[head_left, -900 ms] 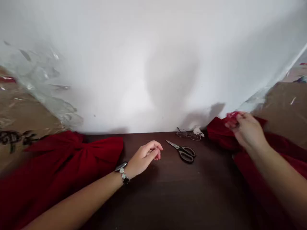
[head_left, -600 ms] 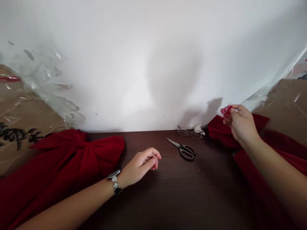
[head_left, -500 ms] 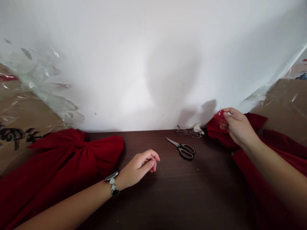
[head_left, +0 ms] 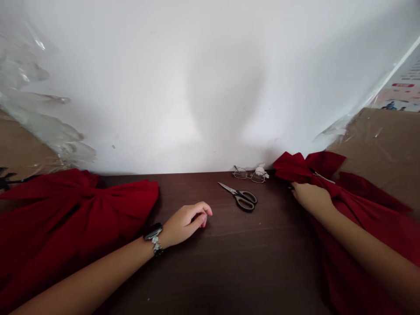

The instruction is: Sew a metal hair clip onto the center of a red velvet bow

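And there, just left of the black-handled scissors (head_left: 239,197) on the dark worktop (head_left: 210,271), the grip of the left hand (head_left: 183,224) lay half-curled on nothing, while well right of them the right hand (head_left: 310,197) sat against a gathered red cloth bow (head_left: 357,210), its grip impossible to call, with a poster (head_left: 402,85) beyond, its lettering too small to read.

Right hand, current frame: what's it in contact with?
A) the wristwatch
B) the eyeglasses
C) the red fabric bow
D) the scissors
C: the right hand lies against the red fabric bow, well away from the scissors.
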A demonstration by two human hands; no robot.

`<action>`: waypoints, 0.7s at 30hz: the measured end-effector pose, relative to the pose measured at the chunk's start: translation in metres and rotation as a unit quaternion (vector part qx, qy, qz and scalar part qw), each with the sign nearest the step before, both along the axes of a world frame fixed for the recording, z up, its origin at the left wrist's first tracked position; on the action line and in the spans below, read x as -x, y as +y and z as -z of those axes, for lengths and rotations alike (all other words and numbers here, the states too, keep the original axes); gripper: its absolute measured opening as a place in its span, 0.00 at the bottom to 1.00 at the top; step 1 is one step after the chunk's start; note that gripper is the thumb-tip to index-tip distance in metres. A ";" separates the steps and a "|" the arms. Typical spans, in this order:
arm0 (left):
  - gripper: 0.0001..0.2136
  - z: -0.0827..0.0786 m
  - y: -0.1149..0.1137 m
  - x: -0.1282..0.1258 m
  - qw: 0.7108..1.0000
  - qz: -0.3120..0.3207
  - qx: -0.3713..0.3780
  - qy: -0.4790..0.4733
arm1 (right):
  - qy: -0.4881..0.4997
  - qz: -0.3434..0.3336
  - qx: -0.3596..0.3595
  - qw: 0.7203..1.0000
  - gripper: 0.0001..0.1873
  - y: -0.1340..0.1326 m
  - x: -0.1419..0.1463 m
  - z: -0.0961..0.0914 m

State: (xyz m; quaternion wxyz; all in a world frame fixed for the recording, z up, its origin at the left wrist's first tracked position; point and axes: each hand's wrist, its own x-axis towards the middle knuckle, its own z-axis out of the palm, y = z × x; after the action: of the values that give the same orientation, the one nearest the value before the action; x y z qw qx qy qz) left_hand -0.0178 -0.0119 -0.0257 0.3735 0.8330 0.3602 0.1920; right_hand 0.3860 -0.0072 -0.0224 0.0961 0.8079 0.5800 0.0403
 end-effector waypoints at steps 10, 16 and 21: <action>0.09 0.004 0.014 0.010 0.996 -0.025 0.040 -0.069 | -0.049 -0.071 -0.021 0.996 0.13 0.044 -0.018 -0.017; 0.09 0.005 0.018 0.009 0.989 -0.042 0.088 -0.109 | 0.071 -0.048 -0.161 0.983 0.16 0.053 -0.012 -0.025; 0.09 0.004 0.016 0.009 0.987 -0.057 0.091 -0.115 | 0.301 -0.083 -0.271 0.910 0.17 0.054 0.012 -0.064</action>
State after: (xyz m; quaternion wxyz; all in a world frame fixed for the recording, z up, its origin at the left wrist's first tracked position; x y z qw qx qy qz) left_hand -0.0266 0.0039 -0.0298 0.4756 0.7459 0.3774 0.2740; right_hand 0.3742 0.0469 0.0419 -0.3099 0.7258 0.6128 -0.0415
